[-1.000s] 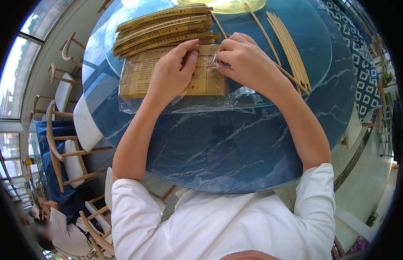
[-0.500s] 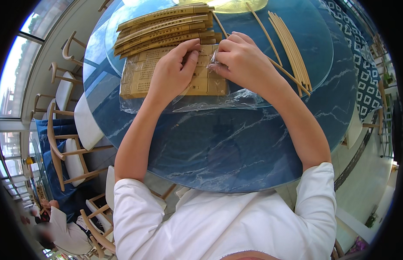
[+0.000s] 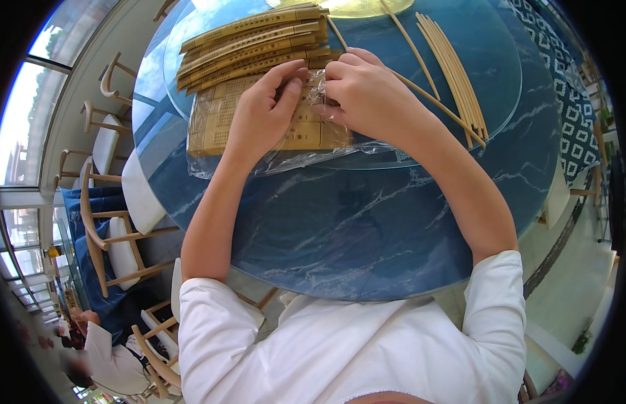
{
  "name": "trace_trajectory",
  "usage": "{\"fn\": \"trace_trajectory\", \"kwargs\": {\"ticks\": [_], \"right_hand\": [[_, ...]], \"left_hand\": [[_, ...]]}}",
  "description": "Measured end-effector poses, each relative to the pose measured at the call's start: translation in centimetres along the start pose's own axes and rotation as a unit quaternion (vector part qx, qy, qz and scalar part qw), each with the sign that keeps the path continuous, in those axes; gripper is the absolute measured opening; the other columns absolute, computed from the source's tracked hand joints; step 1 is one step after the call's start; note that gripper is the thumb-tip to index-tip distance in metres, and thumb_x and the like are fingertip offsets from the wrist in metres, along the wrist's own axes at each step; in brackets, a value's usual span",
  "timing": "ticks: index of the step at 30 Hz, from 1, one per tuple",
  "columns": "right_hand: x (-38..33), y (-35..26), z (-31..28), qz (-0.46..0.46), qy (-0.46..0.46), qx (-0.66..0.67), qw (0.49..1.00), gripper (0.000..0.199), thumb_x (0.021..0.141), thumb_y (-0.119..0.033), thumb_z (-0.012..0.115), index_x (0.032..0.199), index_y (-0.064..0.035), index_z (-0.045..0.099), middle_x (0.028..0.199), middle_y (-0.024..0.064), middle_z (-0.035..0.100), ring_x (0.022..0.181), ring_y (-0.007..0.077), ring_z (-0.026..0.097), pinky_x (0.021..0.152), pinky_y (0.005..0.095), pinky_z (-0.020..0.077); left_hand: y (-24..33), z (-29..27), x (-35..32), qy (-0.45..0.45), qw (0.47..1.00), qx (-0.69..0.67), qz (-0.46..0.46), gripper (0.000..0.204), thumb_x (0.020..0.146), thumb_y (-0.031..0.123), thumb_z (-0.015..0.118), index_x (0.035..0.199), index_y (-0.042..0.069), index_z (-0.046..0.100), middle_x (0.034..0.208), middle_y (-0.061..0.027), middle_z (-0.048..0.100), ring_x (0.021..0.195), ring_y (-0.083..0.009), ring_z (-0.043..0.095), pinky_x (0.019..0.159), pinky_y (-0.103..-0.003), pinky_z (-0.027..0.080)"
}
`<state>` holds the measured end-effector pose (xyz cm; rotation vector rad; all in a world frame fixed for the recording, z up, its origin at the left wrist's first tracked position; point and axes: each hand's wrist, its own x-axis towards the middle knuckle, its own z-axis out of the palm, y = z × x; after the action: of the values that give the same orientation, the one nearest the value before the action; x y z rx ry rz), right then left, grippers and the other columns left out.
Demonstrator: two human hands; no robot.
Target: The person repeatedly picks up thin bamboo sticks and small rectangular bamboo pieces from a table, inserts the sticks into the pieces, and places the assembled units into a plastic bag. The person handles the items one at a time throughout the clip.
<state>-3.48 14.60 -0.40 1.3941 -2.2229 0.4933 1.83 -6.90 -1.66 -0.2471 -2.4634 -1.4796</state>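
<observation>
A flat stack of brown printed paper sleeves (image 3: 222,108) lies in a clear plastic bag (image 3: 262,165) on the glass turntable. My right hand (image 3: 367,94) is closed on a bunched part of the plastic, above the stack's right half. My left hand (image 3: 266,111) curls over the middle of the bag, its thumb and index finger at the crumpled plastic; its other fingers are hidden. Behind the bag, more long brown paper sleeves (image 3: 252,44) are heaped in a fanned pile. To the right lies a row of wooden chopsticks (image 3: 451,77), with several loose ones nearby.
The round blue marbled table (image 3: 326,229) carries the glass turntable (image 3: 505,101). A yellow round piece (image 3: 353,8) shows at the far edge. Wooden chairs (image 3: 118,236) stand on the left, where another person (image 3: 111,357) sits. Patterned cloth (image 3: 572,128) hangs at the right.
My right hand has shifted slightly left, closer to my left hand, drawing the bunched plastic with it. The view has turned a little. The sleeves and chopsticks stay where they were.
</observation>
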Motion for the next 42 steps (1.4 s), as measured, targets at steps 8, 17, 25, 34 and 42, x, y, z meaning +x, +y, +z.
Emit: {"fn": "trace_trajectory", "kwargs": {"ticks": [8,17,25,34,42], "right_hand": [[0.2,0.5,0.3,-0.004,-0.024,-0.017,1.000,0.016,0.092,-0.019,0.080,0.083,-0.0063,0.077,0.087,0.0048,0.069,0.096,0.0233,0.067,0.109,0.0395,0.0501],[0.3,1.3,-0.2,-0.021,-0.073,-0.017,0.997,0.022,0.101,-0.026,0.072,0.090,-0.0115,0.085,0.092,0.0027,0.075,0.100,0.0215,0.072,0.109,0.0371,0.0497],[0.4,1.1,-0.4,-0.024,-0.079,-0.031,0.996,0.016,0.097,-0.021,0.074,0.088,-0.0116,0.084,0.094,0.0036,0.077,0.102,0.0214,0.073,0.109,0.0368,0.0499],[-0.1,-0.2,-0.7,-0.021,-0.078,-0.106,0.991,0.009,0.090,-0.009,0.076,0.094,-0.0118,0.082,0.098,0.0043,0.078,0.109,0.0217,0.073,0.123,0.0427,0.0419],[0.0,-0.6,-0.5,-0.030,-0.069,-0.106,0.991,0.012,0.088,-0.006,0.074,0.099,-0.0040,0.075,0.101,0.0068,0.075,0.107,0.0225,0.071,0.124,0.0389,0.0426]], "left_hand": [[-0.1,-0.1,0.0,-0.004,1.000,0.002,-0.012,0.033,0.111,0.015,0.062,0.141,0.003,0.067,0.124,-0.0101,0.079,0.110,-0.0157,0.074,0.097,-0.030,0.057],[-0.3,-0.1,0.0,-0.011,1.000,-0.004,0.003,0.034,0.110,0.015,0.062,0.142,0.003,0.067,0.123,-0.0088,0.080,0.110,-0.0153,0.074,0.096,-0.029,0.056],[-0.5,-0.1,-0.1,-0.004,1.000,-0.011,0.002,0.034,0.110,0.015,0.062,0.142,0.003,0.067,0.122,-0.0087,0.080,0.110,-0.0146,0.073,0.096,-0.029,0.056],[-0.5,-0.1,-0.2,-0.005,1.000,-0.012,-0.003,0.034,0.110,0.014,0.063,0.141,0.003,0.067,0.121,-0.0091,0.080,0.109,-0.0142,0.073,0.095,-0.029,0.056],[-0.1,0.0,-0.3,-0.004,1.000,-0.001,0.009,0.033,0.110,0.015,0.063,0.141,0.003,0.068,0.120,-0.0094,0.080,0.107,-0.0139,0.073,0.094,-0.029,0.056]]}}
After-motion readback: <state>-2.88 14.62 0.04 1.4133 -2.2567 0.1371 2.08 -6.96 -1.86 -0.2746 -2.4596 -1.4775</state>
